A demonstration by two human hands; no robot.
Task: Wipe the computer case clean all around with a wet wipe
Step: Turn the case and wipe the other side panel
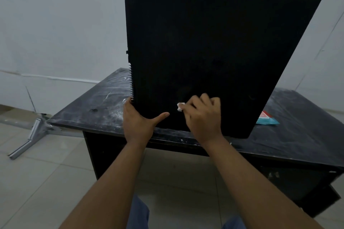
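On dusty black table [96,102], left hand [138,121] grips computer case [214,52] corner; right hand [202,115] clutches wet wipe [180,107] against it.

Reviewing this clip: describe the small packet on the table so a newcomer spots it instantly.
Start at the big black computer case standing tilted on the dusty dark table. Just past its lower right edge lies a flat packet, partly hidden by the case. It is the only colourful thing there: teal with red and white.
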